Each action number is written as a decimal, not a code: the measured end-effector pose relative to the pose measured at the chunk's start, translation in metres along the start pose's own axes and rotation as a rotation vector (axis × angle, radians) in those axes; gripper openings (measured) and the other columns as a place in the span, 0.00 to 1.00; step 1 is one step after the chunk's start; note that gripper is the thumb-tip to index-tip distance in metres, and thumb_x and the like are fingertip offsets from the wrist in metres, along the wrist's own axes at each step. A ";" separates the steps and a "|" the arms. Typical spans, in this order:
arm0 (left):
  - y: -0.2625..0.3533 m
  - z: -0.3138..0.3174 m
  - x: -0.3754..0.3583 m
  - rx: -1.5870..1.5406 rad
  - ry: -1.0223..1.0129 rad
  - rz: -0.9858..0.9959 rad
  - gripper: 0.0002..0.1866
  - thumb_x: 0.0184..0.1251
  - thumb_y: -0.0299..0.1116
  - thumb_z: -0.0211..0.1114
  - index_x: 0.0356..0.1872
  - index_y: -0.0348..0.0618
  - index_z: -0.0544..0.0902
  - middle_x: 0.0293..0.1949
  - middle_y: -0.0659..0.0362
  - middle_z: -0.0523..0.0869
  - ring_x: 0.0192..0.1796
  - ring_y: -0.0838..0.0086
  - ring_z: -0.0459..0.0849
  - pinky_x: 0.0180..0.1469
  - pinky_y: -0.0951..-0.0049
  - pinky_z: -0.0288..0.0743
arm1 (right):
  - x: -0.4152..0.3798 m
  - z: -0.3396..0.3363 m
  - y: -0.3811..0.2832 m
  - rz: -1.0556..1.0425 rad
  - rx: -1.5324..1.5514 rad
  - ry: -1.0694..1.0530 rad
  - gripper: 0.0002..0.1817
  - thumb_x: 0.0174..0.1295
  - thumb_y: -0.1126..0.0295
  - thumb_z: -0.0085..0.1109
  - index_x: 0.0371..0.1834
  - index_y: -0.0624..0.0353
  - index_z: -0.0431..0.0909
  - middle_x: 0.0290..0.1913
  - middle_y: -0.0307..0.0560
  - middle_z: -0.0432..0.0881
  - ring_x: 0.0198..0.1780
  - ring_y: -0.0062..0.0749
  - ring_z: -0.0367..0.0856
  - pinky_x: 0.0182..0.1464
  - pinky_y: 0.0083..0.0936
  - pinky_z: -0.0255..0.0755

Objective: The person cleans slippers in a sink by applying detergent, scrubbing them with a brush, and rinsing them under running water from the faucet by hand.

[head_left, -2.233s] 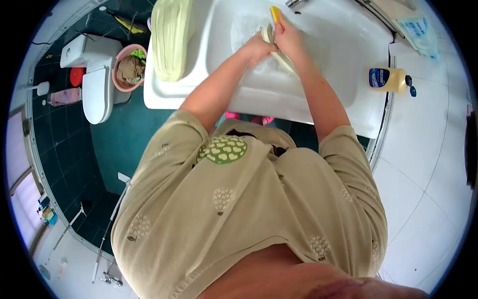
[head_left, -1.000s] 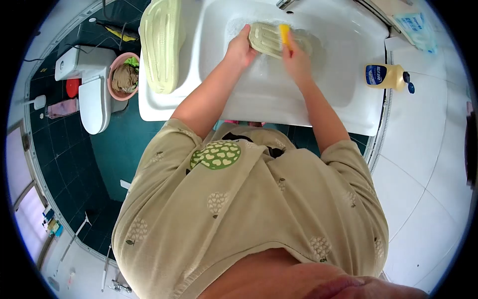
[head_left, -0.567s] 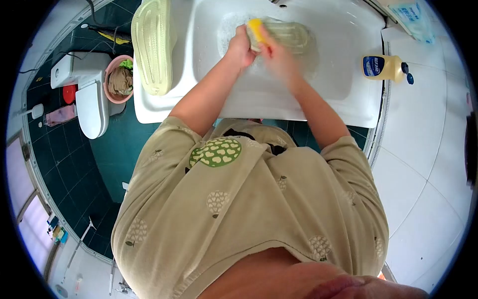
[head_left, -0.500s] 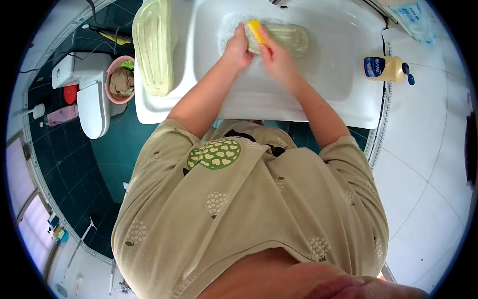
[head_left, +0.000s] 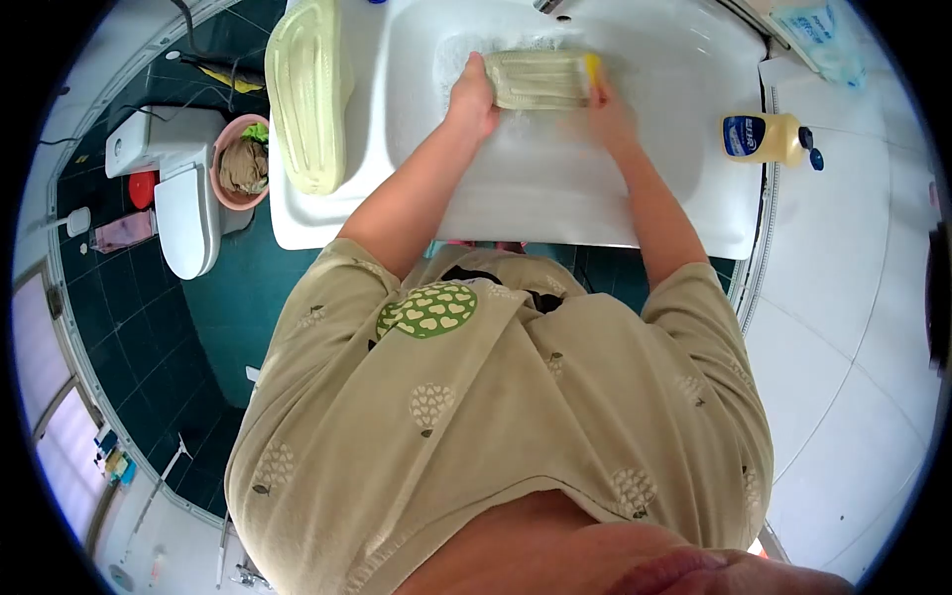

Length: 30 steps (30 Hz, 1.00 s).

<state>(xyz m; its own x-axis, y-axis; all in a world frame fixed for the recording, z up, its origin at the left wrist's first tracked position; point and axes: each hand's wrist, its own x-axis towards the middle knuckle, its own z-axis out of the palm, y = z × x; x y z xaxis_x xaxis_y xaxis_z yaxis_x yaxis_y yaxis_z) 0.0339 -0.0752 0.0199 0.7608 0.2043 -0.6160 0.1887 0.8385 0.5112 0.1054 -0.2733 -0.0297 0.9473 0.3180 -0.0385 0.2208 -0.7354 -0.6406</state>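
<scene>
A pale yellow-green ribbed slab, like a shoe sole, (head_left: pixel 538 80) lies in the white sink (head_left: pixel 535 203) among suds. My left hand (head_left: pixel 473 97) is closed on its left end. At its right end my right hand (head_left: pixel 610 111), blurred by motion, grips a yellow brush (head_left: pixel 593 71) whose pale underside meets the slab. A second, longer pale green piece (head_left: pixel 307 99) of the same kind rests on the sink's left ledge.
A yellow bottle with a blue label (head_left: pixel 759 137) lies right of the sink, below a blue-white packet (head_left: pixel 818 40). The faucet tip (head_left: pixel 545 6) is at the top. Left stand a toilet (head_left: pixel 185 220) and a pink basin (head_left: pixel 220 178) holding cloths.
My right hand and the yellow brush have moved right along the slab, from near my left hand to its far end. My left hand has barely moved.
</scene>
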 end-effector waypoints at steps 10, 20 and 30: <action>0.002 -0.011 0.004 -0.096 -0.035 0.001 0.26 0.76 0.47 0.39 0.60 0.33 0.63 0.58 0.49 0.71 0.60 0.59 0.72 0.62 0.58 0.69 | -0.019 0.027 -0.042 -0.226 0.131 0.060 0.26 0.64 0.62 0.52 0.68 0.41 0.64 0.31 0.54 0.82 0.31 0.44 0.81 0.37 0.34 0.74; 0.007 -0.006 -0.005 0.021 0.011 0.037 0.27 0.76 0.48 0.37 0.59 0.33 0.65 0.56 0.49 0.73 0.57 0.61 0.74 0.61 0.61 0.70 | -0.034 0.031 -0.091 -0.263 0.149 -0.110 0.26 0.65 0.62 0.50 0.68 0.42 0.62 0.33 0.54 0.83 0.33 0.46 0.82 0.39 0.35 0.74; -0.001 -0.007 0.002 -0.014 0.006 0.061 0.27 0.75 0.48 0.40 0.59 0.32 0.64 0.56 0.48 0.73 0.57 0.58 0.75 0.59 0.56 0.71 | -0.040 0.027 -0.076 -0.157 0.076 -0.014 0.25 0.67 0.62 0.49 0.68 0.38 0.63 0.26 0.51 0.79 0.26 0.34 0.76 0.36 0.29 0.72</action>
<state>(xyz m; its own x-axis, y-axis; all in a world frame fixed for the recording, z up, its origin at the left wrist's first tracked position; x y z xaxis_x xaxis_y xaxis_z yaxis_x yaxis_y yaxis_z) 0.0309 -0.0718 0.0137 0.7667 0.2584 -0.5878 0.1331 0.8315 0.5393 0.0441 -0.2141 -0.0005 0.8991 0.4341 0.0563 0.3471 -0.6286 -0.6960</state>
